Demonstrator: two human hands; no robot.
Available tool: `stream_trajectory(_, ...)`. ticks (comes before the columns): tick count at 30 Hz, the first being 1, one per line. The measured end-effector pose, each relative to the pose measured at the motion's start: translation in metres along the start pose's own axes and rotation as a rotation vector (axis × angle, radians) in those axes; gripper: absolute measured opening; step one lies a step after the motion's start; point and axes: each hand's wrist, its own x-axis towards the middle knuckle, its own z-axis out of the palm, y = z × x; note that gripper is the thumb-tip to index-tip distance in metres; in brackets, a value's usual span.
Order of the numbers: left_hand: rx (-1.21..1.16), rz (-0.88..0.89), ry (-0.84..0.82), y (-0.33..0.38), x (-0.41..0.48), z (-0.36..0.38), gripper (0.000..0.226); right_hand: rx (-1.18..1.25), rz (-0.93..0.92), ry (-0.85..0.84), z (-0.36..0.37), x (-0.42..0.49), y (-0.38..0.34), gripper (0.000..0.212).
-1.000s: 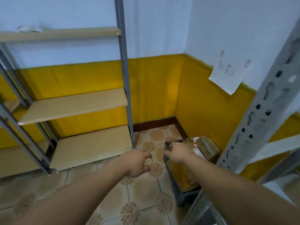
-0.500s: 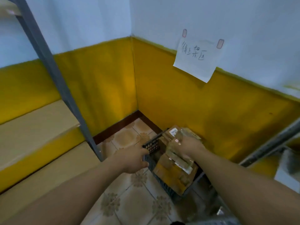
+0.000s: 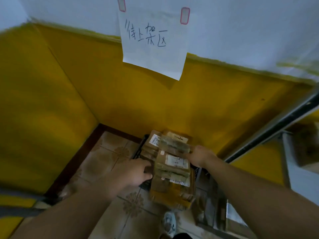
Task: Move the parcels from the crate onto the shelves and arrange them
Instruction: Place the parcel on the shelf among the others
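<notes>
Your two forearms come in from the bottom edge and meet over the crate in the corner of the room. The left arm rises from 7 o'clock toward the centre, the right arm from 4 o'clock, both bare and nearly straight.

The yellow wall [image 3: 198, 104] fills the upper half of the view, with a white paper sign [image 3: 153, 42] at 12 o'clock, handwritten and fixed with two pink tapes. At 3 o'clock a grey shelf post [image 3: 269, 130] crosses the view on a slant. The tiled floor [image 3: 107, 161] shows at 6 to 8 o'clock.

The crate [image 3: 143, 149] is dark plastic and stands on the floor against the wall, a little below the centre. Only its left rim and small parts of the sides are visible. It is filled above the rim with brown parcels [image 3: 172, 185], stacked flat, several with white labels.

Your left hand [image 3: 133, 175] is palm down at the left side of the stack, the fingers half curled and touching the edge of the parcels by the crate rim; its grip is narrow, and I cannot tell if it really holds something. Your right hand [image 3: 200, 156] is at the right side of the stack, its grip closed on a long taped parcel [image 3: 174, 144] that lies across the top.
</notes>
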Motion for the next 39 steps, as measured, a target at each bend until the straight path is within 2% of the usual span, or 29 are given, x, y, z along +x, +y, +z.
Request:
stream_trajectory(6,-0.073,0.071,-0.092,-0.037,0.103,0.001,0.049,0.139,0.124,-0.048,0.013,0.075,0.009,0.055)
stream_trajectory(9,-0.148,0.060,-0.171,-0.054,0.161,0.007,0.042,0.197,0.170,-0.038,0.030,0.114,0.012,0.050)
stream_trajectory(11,-0.239,0.042,-0.159,-0.065,0.196,0.016,0.038,0.259,0.190,-0.021,0.043,0.139,0.013,0.054)
stream_trajectory(15,-0.264,0.047,-0.080,-0.075,0.258,0.031,0.067,0.360,0.287,0.063,0.072,0.180,0.021,0.070)
stream_trajectory(17,-0.350,0.077,-0.060,-0.071,0.283,0.034,0.073,0.404,0.364,0.095,0.085,0.196,0.025,0.075)
stream_trajectory(20,-0.551,0.024,-0.031,-0.059,0.314,0.037,0.074,0.498,0.531,0.113,0.098,0.216,0.032,0.081)
stream_trajectory(21,-0.555,0.002,-0.026,-0.055,0.322,0.039,0.074,0.534,0.570,0.110,0.102,0.221,0.035,0.078)
stream_trajectory(23,-0.539,-0.005,-0.042,-0.050,0.334,0.043,0.075,0.667,0.595,0.117,0.110,0.226,0.042,0.060)
stream_trajectory(25,-0.590,-0.015,-0.037,-0.046,0.341,0.048,0.072,0.889,0.610,0.153,0.118,0.228,0.048,0.036)
stream_trajectory(27,-0.630,-0.073,0.022,-0.044,0.341,0.053,0.069,1.079,0.627,0.193,0.124,0.228,0.050,0.024)
stream_trajectory(30,-0.657,-0.145,0.085,-0.044,0.337,0.057,0.065,1.149,0.594,0.265,0.126,0.229,0.050,0.017)
stream_trajectory(35,-0.832,-0.117,0.144,-0.045,0.330,0.058,0.051,1.147,0.477,0.377,0.135,0.228,0.048,0.013)
stream_trajectory(39,-0.880,-0.042,0.103,-0.044,0.332,0.050,0.087,1.150,0.382,0.454,0.146,0.221,0.045,0.015)
